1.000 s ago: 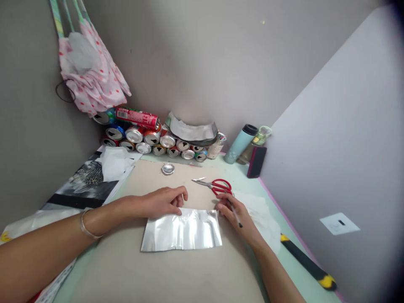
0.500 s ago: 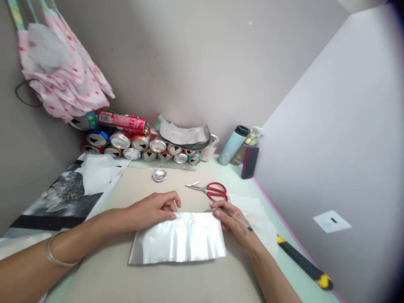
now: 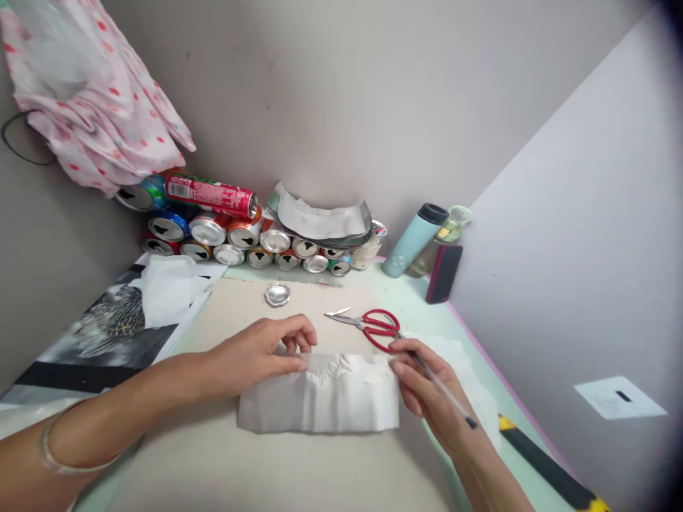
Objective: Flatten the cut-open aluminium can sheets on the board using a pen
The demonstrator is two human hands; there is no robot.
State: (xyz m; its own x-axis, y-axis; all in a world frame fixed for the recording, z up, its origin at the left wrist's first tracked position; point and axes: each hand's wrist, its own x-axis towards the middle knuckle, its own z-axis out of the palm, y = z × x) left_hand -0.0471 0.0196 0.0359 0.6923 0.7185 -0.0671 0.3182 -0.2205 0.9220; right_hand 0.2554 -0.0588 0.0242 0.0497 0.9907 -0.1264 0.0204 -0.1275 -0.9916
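A crinkled silvery metal sheet point(image 3: 331, 405), like flattened can aluminium, lies in front of me with its embossed far edge raised. My left hand point(image 3: 267, 355) is closed on its upper left edge, thumb on the near face and fingers curled behind. At the upper right corner, my right hand point(image 3: 430, 387) is closed around a thin clear pen point(image 3: 445, 390), whose black end points back toward the wrist. Its fingertips are close to the sheet's corner; whether they grip it I cannot tell. Red-handled scissors point(image 3: 368, 327) lie just beyond the sheet, beside a small silvery dish-shaped piece point(image 3: 277, 294).
Stacked drink cans point(image 3: 245, 235) line the back wall, with curved metal sheets point(image 3: 320, 217) on top. A blue tumbler point(image 3: 413, 242) and a dark upright phone-like slab point(image 3: 445, 274) stand back right. A black-yellow utility knife point(image 3: 549, 462) lies right. White tissue point(image 3: 171, 291) lies left.
The sheet has turned to a duller angle and its near edge has risen slightly. Both hands keep their places at its far edge. The whole view has shifted a little.
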